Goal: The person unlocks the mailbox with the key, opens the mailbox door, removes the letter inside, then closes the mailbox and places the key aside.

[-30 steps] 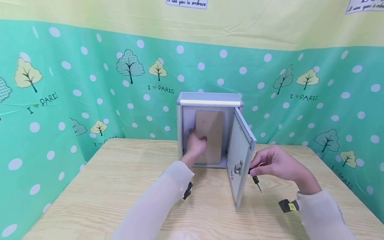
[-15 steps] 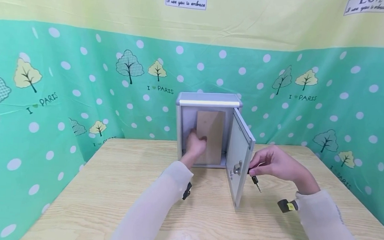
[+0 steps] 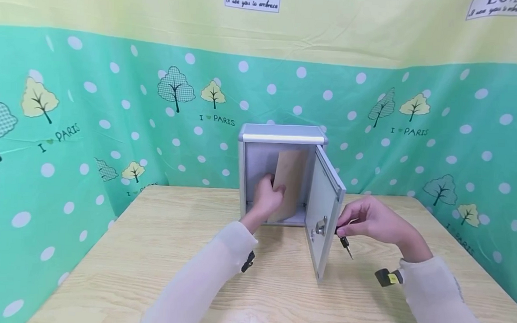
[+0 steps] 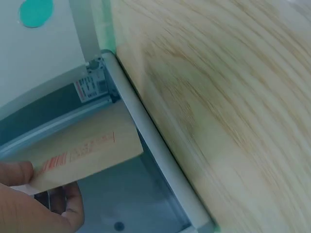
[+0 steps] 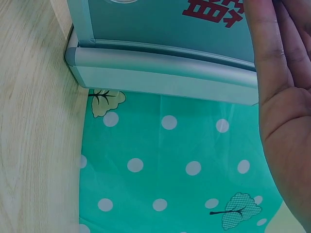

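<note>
A grey metal lockbox stands on the table with its door swung outward to the right. Inside it, my left hand pinches a brown paper envelope by its left edge, thumb in front and fingers behind. The left wrist view shows red print on the envelope, its lower end inside the box. My right hand pinches a dark key head at the outer face of the door, level with the lock. A second key dangles below those fingers.
The wooden table reaches toward me on both sides of the box. Behind and around it hangs a green dotted curtain. The open door juts toward me between my arms. Red characters mark the door in the right wrist view.
My left hand has shifted slightly right and pulled the envelope's left edge away from the box's back, so it now stands turned and curved. The right hand and door stay put.
</note>
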`<state>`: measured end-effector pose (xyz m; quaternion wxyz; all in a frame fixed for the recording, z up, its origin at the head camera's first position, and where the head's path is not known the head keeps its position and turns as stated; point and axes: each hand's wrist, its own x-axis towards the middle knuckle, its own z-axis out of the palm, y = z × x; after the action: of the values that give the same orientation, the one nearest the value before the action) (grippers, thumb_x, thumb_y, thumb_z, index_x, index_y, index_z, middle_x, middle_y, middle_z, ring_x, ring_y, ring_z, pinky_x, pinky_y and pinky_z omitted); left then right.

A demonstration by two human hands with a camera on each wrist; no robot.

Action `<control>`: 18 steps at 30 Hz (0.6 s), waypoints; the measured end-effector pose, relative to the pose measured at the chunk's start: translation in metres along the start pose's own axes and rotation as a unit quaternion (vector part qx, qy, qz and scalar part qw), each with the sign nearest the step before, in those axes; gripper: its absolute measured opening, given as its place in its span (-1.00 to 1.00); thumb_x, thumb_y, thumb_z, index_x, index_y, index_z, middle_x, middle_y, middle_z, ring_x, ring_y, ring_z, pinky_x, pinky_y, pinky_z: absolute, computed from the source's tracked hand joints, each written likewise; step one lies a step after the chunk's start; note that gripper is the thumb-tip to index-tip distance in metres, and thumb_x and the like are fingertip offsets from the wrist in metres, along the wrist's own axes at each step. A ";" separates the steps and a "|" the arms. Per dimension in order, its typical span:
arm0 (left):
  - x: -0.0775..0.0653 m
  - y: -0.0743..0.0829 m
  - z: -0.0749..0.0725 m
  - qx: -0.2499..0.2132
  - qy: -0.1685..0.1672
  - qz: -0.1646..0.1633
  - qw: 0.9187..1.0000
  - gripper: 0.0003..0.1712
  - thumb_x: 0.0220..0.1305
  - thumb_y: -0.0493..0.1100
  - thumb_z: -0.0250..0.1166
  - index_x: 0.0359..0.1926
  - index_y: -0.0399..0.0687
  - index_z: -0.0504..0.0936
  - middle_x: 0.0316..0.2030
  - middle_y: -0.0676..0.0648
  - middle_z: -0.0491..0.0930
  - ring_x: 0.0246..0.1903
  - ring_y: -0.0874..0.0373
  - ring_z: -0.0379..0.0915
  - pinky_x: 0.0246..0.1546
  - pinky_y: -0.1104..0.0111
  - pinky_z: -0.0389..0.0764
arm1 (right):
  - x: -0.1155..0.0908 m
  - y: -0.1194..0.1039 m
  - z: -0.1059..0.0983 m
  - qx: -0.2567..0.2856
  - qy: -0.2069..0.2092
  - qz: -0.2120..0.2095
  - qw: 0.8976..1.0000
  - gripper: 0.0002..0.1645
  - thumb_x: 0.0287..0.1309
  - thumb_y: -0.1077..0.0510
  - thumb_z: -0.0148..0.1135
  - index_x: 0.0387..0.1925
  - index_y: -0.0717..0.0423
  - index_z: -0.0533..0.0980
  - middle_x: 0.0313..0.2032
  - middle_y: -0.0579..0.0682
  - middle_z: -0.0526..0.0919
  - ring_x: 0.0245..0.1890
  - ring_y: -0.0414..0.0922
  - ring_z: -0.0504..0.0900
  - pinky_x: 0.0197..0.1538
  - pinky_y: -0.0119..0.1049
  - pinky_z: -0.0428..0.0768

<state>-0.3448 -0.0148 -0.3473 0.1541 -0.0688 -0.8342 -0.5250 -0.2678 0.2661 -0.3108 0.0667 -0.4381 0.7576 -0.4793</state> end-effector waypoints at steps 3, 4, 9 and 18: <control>-0.002 0.001 -0.003 0.019 0.003 0.019 1.000 -0.69 0.37 -0.24 0.31 0.05 -0.31 0.57 -0.10 -0.26 0.67 -0.06 -0.13 0.61 0.03 0.07 0.66 | 0.000 0.001 -0.001 0.002 -0.003 -0.005 1.000 -0.80 0.13 0.48 0.39 -0.25 0.20 0.70 -0.30 0.08 0.79 -0.34 -0.15 0.76 -0.30 -0.25 0.77; -0.003 0.001 -0.004 0.023 0.001 0.025 0.999 -0.71 0.36 -0.24 0.32 0.04 -0.30 0.58 -0.12 -0.25 0.67 -0.08 -0.12 0.62 0.01 0.08 0.67 | 0.000 0.002 -0.001 0.004 -0.004 -0.007 1.000 -0.80 0.13 0.48 0.38 -0.25 0.21 0.70 -0.30 0.08 0.79 -0.34 -0.15 0.76 -0.29 -0.25 0.77; -0.010 0.003 -0.007 0.036 -0.016 0.035 0.999 -0.76 0.38 -0.23 0.32 0.00 -0.26 0.59 -0.19 -0.19 0.68 -0.15 -0.05 0.62 -0.07 0.12 0.68 | 0.000 0.002 -0.001 0.005 -0.004 -0.006 1.000 -0.80 0.12 0.48 0.39 -0.25 0.21 0.70 -0.29 0.08 0.79 -0.33 -0.14 0.76 -0.28 -0.24 0.78; -0.019 0.007 -0.017 0.033 -0.018 0.061 0.997 -0.79 0.37 -0.26 0.34 -0.03 -0.23 0.58 -0.17 -0.17 0.69 -0.16 -0.01 0.63 -0.08 0.15 0.69 | -0.001 0.002 -0.001 -0.003 -0.002 0.002 1.000 -0.81 0.13 0.47 0.39 -0.25 0.18 0.70 -0.29 0.09 0.79 -0.34 -0.14 0.76 -0.28 -0.24 0.78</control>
<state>-0.3221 -0.0264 -0.3407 0.1731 -0.1236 -0.8478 -0.4858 -0.2688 0.2682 -0.3117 0.0675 -0.4378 0.7596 -0.4762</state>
